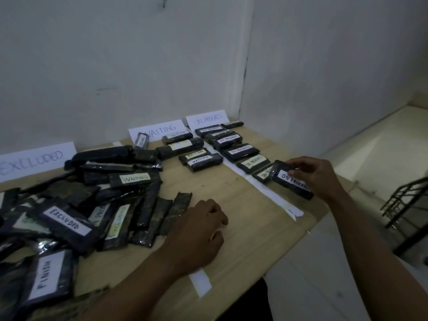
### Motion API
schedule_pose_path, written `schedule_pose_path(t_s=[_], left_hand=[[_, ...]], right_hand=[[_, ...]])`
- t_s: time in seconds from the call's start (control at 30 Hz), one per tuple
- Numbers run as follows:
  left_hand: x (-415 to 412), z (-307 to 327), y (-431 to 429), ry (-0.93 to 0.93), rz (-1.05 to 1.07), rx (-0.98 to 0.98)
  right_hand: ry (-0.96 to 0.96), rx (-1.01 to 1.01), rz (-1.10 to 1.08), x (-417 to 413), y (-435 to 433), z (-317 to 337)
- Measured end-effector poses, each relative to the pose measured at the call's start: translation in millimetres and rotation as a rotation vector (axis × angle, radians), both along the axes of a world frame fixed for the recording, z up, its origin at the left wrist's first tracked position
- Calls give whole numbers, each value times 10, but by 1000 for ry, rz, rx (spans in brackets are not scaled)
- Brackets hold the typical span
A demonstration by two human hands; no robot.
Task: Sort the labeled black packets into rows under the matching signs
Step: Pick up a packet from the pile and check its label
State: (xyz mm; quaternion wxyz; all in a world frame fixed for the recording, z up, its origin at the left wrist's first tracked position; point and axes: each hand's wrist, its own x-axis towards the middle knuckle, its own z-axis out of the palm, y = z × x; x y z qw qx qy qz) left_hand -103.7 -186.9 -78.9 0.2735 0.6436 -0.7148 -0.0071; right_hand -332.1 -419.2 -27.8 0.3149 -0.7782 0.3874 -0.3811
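Observation:
My right hand (313,176) grips a black packet labelled ON PROGRESS (290,179) at the near end of the row of ON PROGRESS packets (240,151), under the ON PROGRESS sign (207,118). A shorter row of WAITING packets (200,160) lies under the WAITING sign (157,130). My left hand (199,230) rests on the wooden table (243,239) with its fingers curled, holding nothing, beside a loose pile of black packets (97,205). In the pile I read EXCLUDED (67,220), FINISH (46,276) and WAITING (135,178).
An EXCLUDED sign (34,159) leans on the wall at the left. White tape strips (273,198) divide the table into lanes. The table's right edge drops off to a tiled floor and a black metal stair railing (407,205).

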Motion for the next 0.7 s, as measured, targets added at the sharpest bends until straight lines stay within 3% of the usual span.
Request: schedule_pose_path(t_s=[0.1, 0.2, 0.27, 0.4, 0.57, 0.7], left_hand=[[11, -78, -37, -33, 1, 7], [6, -84, -40, -22, 2, 6], [2, -85, -43, -23, 7, 10], [0, -96, -52, -22, 22, 10], [5, -113, -49, -14, 27, 8], [9, -110, -48, 0, 26, -1]], right_hand=[[259, -106, 10, -39, -152, -72], [402, -129, 15, 18, -196, -178], [464, -253, -57, 83, -196, -239], [502, -506, -262, 174, -47, -369], [595, -456, -410, 341, 206, -514], [543, -418, -441, 354, 277, -528]])
